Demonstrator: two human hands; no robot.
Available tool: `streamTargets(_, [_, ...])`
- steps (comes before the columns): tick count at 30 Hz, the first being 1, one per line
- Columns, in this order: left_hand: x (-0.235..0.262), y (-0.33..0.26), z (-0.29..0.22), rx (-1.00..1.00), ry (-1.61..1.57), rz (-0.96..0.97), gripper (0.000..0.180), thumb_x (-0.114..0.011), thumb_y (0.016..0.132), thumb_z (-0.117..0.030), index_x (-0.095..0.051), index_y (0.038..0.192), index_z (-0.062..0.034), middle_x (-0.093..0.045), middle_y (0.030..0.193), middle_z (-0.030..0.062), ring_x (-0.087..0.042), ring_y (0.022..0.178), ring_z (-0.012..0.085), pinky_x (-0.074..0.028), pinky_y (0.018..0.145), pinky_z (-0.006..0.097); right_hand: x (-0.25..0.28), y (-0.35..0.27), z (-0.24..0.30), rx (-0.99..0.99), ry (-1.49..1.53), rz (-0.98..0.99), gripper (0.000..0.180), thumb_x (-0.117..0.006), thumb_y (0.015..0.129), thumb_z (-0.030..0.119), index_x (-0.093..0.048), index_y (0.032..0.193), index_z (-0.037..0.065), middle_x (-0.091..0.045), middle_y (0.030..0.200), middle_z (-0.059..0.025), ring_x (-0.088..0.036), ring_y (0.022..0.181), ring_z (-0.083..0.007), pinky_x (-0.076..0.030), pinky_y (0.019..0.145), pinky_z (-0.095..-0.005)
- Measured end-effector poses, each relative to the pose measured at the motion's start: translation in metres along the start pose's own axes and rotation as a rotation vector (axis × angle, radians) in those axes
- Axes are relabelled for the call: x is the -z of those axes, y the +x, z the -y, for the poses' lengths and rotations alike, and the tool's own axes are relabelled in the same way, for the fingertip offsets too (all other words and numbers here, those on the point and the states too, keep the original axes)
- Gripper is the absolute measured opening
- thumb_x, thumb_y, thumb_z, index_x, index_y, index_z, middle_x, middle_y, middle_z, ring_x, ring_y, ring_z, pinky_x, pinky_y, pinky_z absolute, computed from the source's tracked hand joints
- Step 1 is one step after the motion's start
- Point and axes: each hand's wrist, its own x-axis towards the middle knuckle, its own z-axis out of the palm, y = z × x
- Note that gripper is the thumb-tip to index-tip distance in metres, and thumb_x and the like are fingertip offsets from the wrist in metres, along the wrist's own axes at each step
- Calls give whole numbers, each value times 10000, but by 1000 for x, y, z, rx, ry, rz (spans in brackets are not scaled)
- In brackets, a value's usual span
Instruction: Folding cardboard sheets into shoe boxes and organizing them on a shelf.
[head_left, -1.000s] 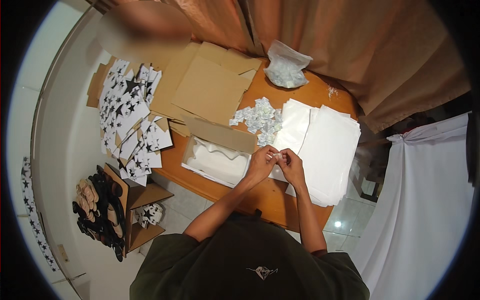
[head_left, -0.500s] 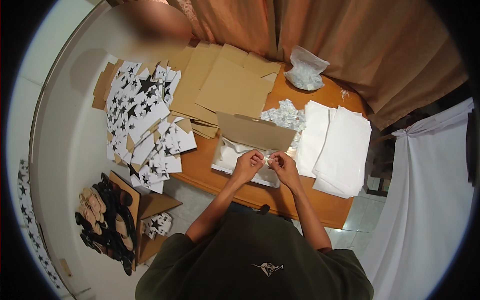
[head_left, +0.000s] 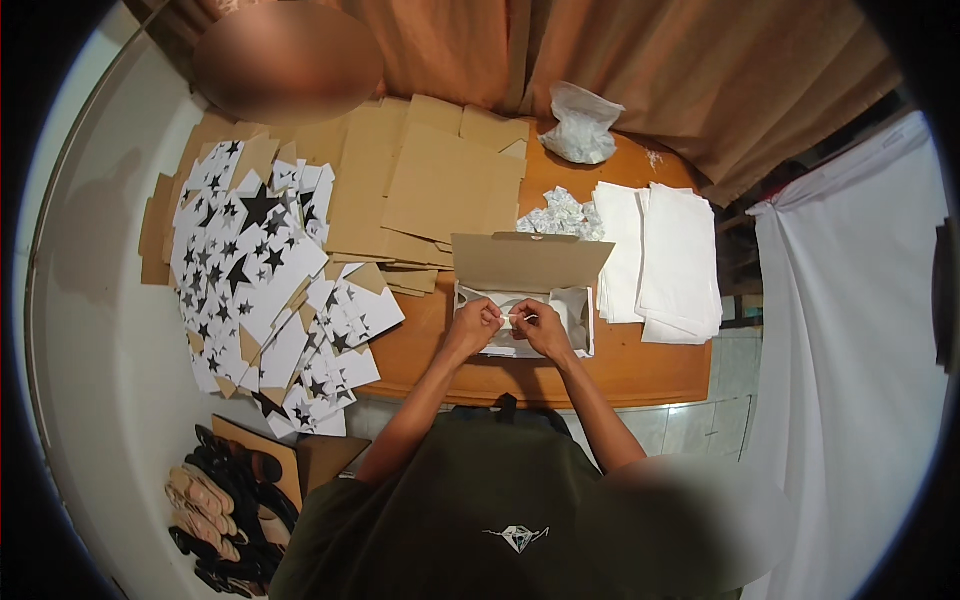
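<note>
An open cardboard box (head_left: pixel 533 262) with its lid raised stands on the table in front of me. White tissue paper (head_left: pixel 576 306) lines its inside. Over the box's front part, my left hand (head_left: pixel 474 324) and my right hand (head_left: pixel 541 329) meet almost fingertip to fingertip. Both are closed in a pinch on a small white piece, too small to name for certain. My hands hide part of the box's interior.
Small whitish packets (head_left: pixel 562 216) lie behind the lid, with a clear plastic bag (head_left: pixel 582 138) farther back. White paper sheets (head_left: pixel 680 255) are stacked right, flat brown cardboard (head_left: pixel 455 190) back left, star-printed cardboard pieces (head_left: pixel 240 245) far left. Shoes (head_left: pixel 205 500) are lower left.
The view has shifted and turned, and the box now sits squarer to me. My hands stay close together over it, still pinching the small white piece.
</note>
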Motion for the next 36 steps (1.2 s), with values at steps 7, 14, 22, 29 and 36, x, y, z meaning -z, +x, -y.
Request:
streamTargets(7, [-14,20,29,30,123,68,313,-722,907,-87,-609,1178,19,-708,1061,156,-697,773,172,-570,649,305,1,1,-17,124,-276,-161,215,-706,916,102,-652,1091,-12,-729,968,-142,-732,851,-226,-571,771,-334])
streamTargets(14, [-16,16,15,-2,127,61,495,-735,917,-186,-534,1322,17,-615,1300,250,-707,1045,272,-557,880,363,14,-4,-15,53,-342,-175,271,-729,890,121,-654,1117,-6,-738,1038,-152,-727,897,-255,-562,821,-352])
streamTargets(22, [3,-15,-80,-218,83,-90,277,-695,929,-139,-647,1158,11,-712,1062,173,-730,945,263,-564,799,361,28,-16,40,165,-297,-188,232,-686,912,105,-647,1101,-24,-725,988,-177,-715,869,-283,-556,802,-369])
streamTargets(29, [34,11,-160,-716,463,-404,196,-649,915,-83,-689,1100,-30,-703,1056,152,-675,957,333,-518,849,406,52,-8,128,567,-499,-364,199,-683,879,59,-668,1073,14,-668,940,-175,-660,858,-323,-519,752,-408])
streamTargets(36, [50,47,-160,-685,749,-246,193,-656,914,-115,-709,1096,-78,-715,1115,124,-665,1045,308,-453,937,429,59,21,147,779,-976,-590,277,-740,805,113,-719,1081,139,-684,989,-40,-595,956,-247,-440,854,-436])
